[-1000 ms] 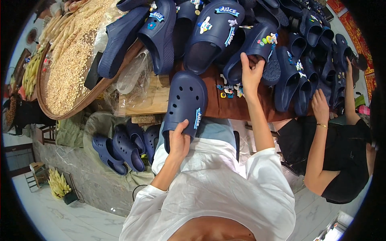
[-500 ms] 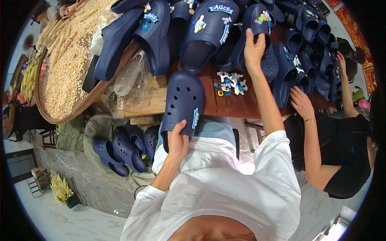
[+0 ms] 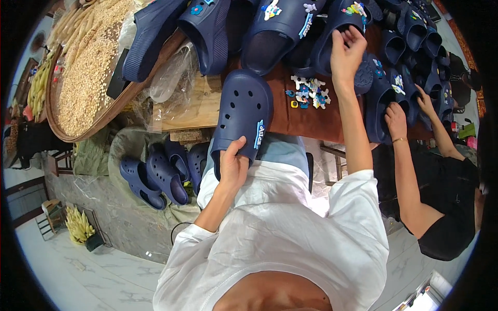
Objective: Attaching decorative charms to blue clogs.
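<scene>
My left hand (image 3: 233,165) is closed on the rear of a navy clog (image 3: 239,106), thumb on its outside. That clog stands toe up at the table's front edge, with a light-blue lettered charm on its side. My right hand (image 3: 348,56) is raised in front of another navy clog (image 3: 336,13), one with colourful charms on its upper. Its fingers are bent and slightly apart, with nothing visible in them. On the brown table cover (image 3: 282,116) between my hands lies a small pile of cartoon-shaped charms (image 3: 309,93).
More decorated clogs (image 3: 267,46) line the table's far side. At left is a large round tray (image 3: 85,136) of pale kernels; clear plastic bags (image 3: 174,83) lie beside it. Several plain clogs (image 3: 166,176) rest low at left. A co-worker in black (image 3: 441,202) handles clogs at right.
My right hand has moved right and come off the decorated clog's upper, its fingers now curled. My left hand still grips the same clog. The co-worker's arms have shifted.
</scene>
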Motion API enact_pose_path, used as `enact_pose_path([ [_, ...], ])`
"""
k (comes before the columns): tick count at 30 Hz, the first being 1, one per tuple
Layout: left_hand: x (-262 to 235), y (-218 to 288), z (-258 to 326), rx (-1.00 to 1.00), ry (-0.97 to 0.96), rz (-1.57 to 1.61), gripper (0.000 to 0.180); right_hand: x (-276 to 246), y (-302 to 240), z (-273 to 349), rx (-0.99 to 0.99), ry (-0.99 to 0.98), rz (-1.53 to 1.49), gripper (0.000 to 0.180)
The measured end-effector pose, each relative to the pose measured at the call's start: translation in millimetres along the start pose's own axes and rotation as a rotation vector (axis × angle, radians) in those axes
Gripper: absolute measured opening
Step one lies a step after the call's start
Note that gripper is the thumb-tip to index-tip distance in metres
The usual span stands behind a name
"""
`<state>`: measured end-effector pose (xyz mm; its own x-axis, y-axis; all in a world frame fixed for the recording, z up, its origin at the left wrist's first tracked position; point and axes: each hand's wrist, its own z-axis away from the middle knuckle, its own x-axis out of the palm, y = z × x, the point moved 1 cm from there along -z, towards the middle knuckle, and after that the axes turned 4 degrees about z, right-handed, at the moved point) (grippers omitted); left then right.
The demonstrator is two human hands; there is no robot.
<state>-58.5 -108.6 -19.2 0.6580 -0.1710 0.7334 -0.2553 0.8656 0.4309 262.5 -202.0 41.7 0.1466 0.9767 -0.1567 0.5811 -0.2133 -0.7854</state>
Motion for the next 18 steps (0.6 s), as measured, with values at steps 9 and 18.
enact_pose_path([
  [9, 3.7, 2.3, -1.2, -0.010, -0.015, 0.106, 0.040, -24.5, -19.2, 134.0, -0.195, -0.576, 0.676, 0.037],
  [18, 11.3, 16.0, -3.5, -0.061, -0.038, 0.269, 0.041, -3.9, -12.9, 151.7, -0.254, -0.544, 0.750, 0.028],
])
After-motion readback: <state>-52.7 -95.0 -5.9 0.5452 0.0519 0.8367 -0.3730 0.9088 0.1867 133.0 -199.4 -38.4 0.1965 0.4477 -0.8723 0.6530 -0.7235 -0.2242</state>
